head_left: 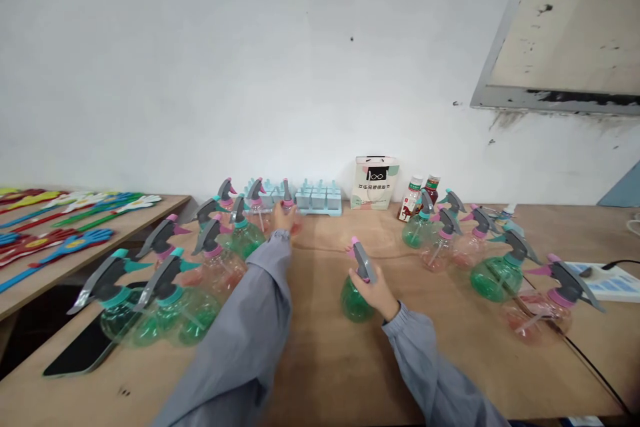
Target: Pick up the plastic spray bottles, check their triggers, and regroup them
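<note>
My left hand (283, 219) reaches to the back of the table, its fingers closed around the neck of a pink spray bottle (297, 223). Part of that bottle is hidden behind the hand. Nearer to me, in the middle of the table, my right hand (376, 290) grips a green spray bottle (356, 300) by its grey trigger head with a pink nozzle. That bottle tilts slightly. Just left of my left hand, a green spray bottle (246, 237) with a teal collar stands among several green and pink ones.
More spray bottles (497, 277) stand on the right. Along the wall are pale blue ice-pop moulds (319, 200), a printed paper bag (375, 183) and two small bottles (411, 199). A phone (83, 347) lies at left, a black cable (590, 360) at right. Colourful hand-shaped items (85, 240) cover the left table.
</note>
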Demonstrator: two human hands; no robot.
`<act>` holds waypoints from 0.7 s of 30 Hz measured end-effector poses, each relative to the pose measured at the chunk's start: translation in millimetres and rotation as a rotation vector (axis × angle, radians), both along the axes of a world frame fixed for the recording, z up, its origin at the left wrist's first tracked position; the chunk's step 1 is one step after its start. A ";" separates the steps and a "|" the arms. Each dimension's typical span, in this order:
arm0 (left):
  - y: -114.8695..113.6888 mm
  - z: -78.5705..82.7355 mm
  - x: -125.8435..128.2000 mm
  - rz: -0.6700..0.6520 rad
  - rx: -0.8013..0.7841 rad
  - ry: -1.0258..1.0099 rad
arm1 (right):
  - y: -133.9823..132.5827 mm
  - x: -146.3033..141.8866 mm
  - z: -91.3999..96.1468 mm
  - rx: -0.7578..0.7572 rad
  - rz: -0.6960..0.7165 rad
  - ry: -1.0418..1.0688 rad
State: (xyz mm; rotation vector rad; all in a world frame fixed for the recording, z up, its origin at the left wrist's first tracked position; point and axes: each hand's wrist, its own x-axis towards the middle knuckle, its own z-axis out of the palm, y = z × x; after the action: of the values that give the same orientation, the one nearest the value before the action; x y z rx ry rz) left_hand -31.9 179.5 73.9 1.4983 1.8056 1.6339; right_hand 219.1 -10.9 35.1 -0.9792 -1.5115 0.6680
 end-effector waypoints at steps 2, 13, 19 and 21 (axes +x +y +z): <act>-14.1 -7.0 3.9 -0.001 0.018 0.012 | 3.7 2.8 5.6 -0.055 0.012 0.059; -170.7 -58.0 18.7 -0.423 0.231 0.079 | 26.4 23.8 55.1 -0.494 0.479 0.410; -185.5 -71.7 20.6 -0.484 0.156 -0.034 | 35.0 18.1 64.9 -0.435 0.482 0.302; -183.9 -71.9 19.8 -0.478 0.150 -0.037 | 37.9 14.4 63.9 -0.462 0.468 0.302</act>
State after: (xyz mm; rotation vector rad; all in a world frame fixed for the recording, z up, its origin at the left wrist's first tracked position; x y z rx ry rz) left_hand -12.1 -4.4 2.0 1.7772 1.1985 1.5590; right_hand 233.5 27.1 99.0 -0.8092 -1.3454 1.4815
